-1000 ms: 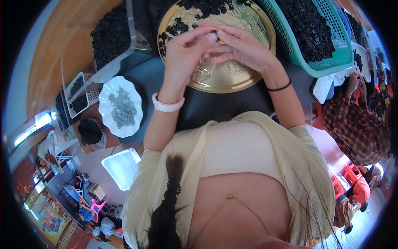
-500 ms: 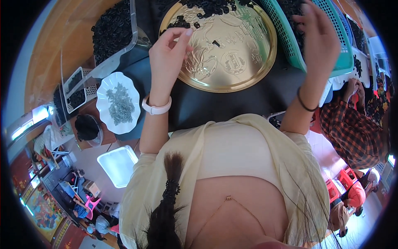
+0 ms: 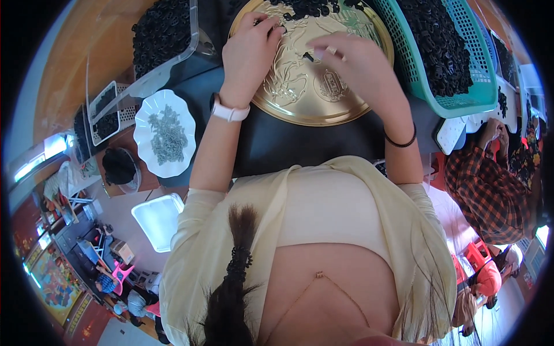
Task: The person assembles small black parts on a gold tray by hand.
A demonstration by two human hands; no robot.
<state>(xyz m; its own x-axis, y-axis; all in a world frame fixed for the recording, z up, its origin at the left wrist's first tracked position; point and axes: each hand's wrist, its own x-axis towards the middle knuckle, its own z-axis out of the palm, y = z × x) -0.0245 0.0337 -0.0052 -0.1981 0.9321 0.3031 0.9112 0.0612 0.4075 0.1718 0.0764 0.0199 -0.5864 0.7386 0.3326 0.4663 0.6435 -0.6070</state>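
Observation:
A round gold tray (image 3: 300, 98) with embossed patterns lies before me, small black plastic pieces (image 3: 306, 8) heaped along its far side. My left hand (image 3: 252, 57) is over the tray's left part, fingers curled by the heap; whatever is in the fingertips cannot be made out. Above the middle of the tray is my right hand (image 3: 360, 64), slightly blurred, its fingers stretched left with thumb and forefinger apart. Just beside those fingertips a single black piece (image 3: 309, 57) lies on the tray.
At the right stands a green basket (image 3: 456, 106) full of black pieces. A clear bin (image 3: 193, 40) of black pieces is at the far left, near a scalloped white plate (image 3: 144, 155) of small grey parts. A co-worker in a checked shirt (image 3: 490, 190) sits at the right.
My right hand has come from over the green basket leftward to the middle of the tray. My left hand has shifted slightly, its fingers now curled nearer the heap.

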